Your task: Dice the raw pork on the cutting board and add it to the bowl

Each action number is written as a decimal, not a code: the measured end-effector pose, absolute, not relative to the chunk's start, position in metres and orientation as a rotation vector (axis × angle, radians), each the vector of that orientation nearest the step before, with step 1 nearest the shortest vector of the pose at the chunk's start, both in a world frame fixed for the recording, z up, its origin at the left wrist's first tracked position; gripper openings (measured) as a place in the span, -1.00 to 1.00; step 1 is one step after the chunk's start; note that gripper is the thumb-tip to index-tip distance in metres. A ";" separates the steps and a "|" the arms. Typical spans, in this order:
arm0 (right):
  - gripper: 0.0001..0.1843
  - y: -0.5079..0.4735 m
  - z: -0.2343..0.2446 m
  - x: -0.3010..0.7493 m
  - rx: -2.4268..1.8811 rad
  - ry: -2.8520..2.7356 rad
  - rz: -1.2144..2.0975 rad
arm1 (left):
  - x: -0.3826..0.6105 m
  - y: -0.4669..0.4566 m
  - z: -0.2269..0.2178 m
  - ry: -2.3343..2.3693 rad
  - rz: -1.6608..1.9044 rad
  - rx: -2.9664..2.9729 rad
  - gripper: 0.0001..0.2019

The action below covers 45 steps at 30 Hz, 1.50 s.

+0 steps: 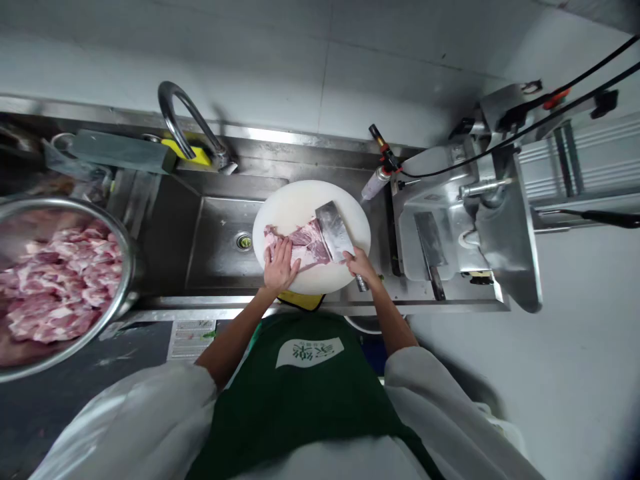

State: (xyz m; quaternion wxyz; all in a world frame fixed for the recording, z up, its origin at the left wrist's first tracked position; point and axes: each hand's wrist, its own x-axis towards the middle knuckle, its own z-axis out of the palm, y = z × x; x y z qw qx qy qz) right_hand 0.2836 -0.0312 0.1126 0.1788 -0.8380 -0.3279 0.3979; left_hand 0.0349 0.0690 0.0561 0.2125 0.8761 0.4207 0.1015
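Observation:
A slab of raw meat (309,248) lies on a round white cutting board (300,195). My left hand (281,265) rests flat on the meat's left part, fingers stretched out. In my right hand (361,264) is the handle of a cleaver (334,230). Its broad blade is at the right end of the meat; whether the edge is in the meat I cannot tell. The board sits over the right part of the counter beside the sink, with a yellow and black cloth (301,300) showing under its near edge.
At the left stands a large metal bowl (127,257) of raw meat pieces. Behind the sink (215,230) rises a curved faucet (183,100). To the right are a gas torch (376,181), a second cleaver (431,241) on a clear lid or tray, and a metal slicer (513,233).

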 end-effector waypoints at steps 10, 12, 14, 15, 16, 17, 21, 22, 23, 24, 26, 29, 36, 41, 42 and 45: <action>-0.69 -0.020 0.146 0.237 -2.641 -1.212 0.740 | 0.034 0.066 0.047 1.194 0.371 2.415 -0.31; -0.69 -0.014 0.143 0.224 -2.631 -1.272 0.812 | 0.036 0.067 0.053 1.203 0.385 2.410 -0.32; -0.67 -0.010 0.137 0.216 -2.638 -1.304 0.881 | 0.046 0.071 0.060 1.216 0.425 2.400 -0.36; -0.64 -0.009 0.134 0.214 -2.646 -1.313 0.906 | 0.055 0.076 0.063 1.203 0.449 2.401 -0.41; -0.60 -0.009 0.132 0.213 -2.654 -1.319 0.926 | 0.067 0.082 0.066 1.171 0.469 2.411 -0.47; -0.57 -0.011 0.130 0.213 -2.656 -1.326 0.936 | 0.080 0.089 0.068 1.116 0.478 2.428 -0.54; -0.57 -0.026 0.134 0.214 -2.659 -1.311 0.961 | 0.125 0.118 0.062 0.974 0.399 2.480 -0.71; -0.58 -0.030 0.135 0.214 -2.665 -1.302 0.974 | 0.130 0.123 0.059 0.975 0.385 2.477 -0.73; -0.58 -0.031 0.136 0.214 -2.668 -1.298 0.989 | 0.133 0.126 0.056 0.972 0.380 2.472 -0.75; -0.58 -0.029 0.136 0.213 -2.669 -1.299 1.001 | 0.133 0.129 0.053 0.959 0.384 2.466 -0.77; -0.60 -0.014 0.133 0.213 -2.657 -1.309 0.994 | 0.130 0.129 0.048 0.903 0.393 2.459 -0.81; -0.64 0.029 0.122 0.222 -2.539 -1.348 0.914 | 0.124 0.126 0.045 0.846 0.391 2.446 -0.84; -0.75 0.060 0.106 0.292 -2.361 -1.102 0.998 | 0.098 0.116 0.051 1.017 0.501 2.409 -0.78; -0.71 0.034 0.125 0.296 -2.463 -1.062 0.797 | 0.086 0.109 0.048 1.150 0.566 2.338 -0.75; -0.71 0.029 0.130 0.288 -2.484 -1.081 0.744 | 0.085 0.108 0.048 1.166 0.573 2.323 -0.75; -0.67 0.009 0.140 0.256 -2.532 -1.211 0.732 | 0.085 0.108 0.047 1.184 0.586 2.306 -0.74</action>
